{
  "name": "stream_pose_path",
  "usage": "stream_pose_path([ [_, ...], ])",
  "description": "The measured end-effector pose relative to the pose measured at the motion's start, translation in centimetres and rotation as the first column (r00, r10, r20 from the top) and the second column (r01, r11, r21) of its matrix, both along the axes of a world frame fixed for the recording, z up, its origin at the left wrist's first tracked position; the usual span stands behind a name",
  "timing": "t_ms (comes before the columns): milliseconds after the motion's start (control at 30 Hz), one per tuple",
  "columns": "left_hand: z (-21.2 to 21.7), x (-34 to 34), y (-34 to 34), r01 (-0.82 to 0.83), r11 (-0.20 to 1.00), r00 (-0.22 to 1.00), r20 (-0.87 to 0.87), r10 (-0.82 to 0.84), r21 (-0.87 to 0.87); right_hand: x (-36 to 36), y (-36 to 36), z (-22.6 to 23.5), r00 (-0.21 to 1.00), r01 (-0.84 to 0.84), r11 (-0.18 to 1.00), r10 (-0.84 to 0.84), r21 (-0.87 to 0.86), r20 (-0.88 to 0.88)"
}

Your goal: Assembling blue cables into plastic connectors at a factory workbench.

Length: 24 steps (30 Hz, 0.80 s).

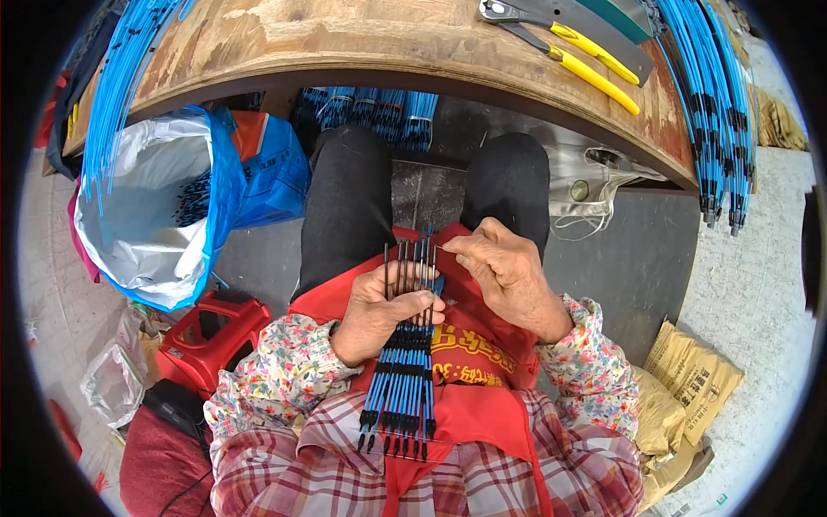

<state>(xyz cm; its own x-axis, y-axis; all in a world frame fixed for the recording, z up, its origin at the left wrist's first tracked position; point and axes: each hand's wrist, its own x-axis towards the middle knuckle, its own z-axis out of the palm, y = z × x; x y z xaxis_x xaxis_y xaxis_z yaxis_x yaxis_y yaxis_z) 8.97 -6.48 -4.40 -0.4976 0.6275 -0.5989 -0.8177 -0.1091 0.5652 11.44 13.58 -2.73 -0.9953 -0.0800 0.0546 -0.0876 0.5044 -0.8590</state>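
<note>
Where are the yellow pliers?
In the head view, the yellow-handled pliers lie at the top right on the wooden table, beside blue rods.

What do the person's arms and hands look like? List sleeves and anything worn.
Both hands, the left hand and the right hand, are bare, with no gloves. Each forearm wears a floral sleeve in pink, yellow and green on white, gathered at the wrist.

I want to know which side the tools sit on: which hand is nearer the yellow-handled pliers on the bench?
Right. The right hand lies below the yellow-handled pliers, while the left hand is lower and further left, gripping the bundle of blue rods.
</note>
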Motion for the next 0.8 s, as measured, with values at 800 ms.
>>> stream_pose_path([
  [800, -0.3, 0.0, 0.1, 0.06, 0.998, 0.991, -0.117, -0.059, 0.011, 1.0, 0.4, -0.1, 0.999, 0.044, 0.998, -0.045, -0.052, -0.009],
])
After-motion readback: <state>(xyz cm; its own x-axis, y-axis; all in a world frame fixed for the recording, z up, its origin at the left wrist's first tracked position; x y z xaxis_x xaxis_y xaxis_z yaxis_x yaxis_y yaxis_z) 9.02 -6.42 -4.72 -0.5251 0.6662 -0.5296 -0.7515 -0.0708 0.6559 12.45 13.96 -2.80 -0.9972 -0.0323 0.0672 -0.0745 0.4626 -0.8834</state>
